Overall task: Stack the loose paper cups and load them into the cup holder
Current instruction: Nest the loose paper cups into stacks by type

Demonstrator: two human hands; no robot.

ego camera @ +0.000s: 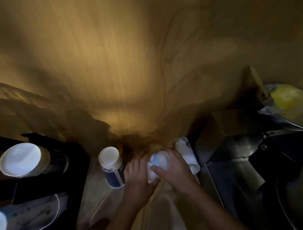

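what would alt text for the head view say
Both hands, left hand and right hand, grip a white paper cup over a dim wooden counter. Two more cups lie beside them, a blue-printed cup to the left and a white cup to the right. A black cup holder with stacked cups is at far left.

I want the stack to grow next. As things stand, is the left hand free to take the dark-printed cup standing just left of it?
Probably not yet: the left hand shares its grip on the white cup with the right hand. The dark-printed cup itself stands close and unobstructed.
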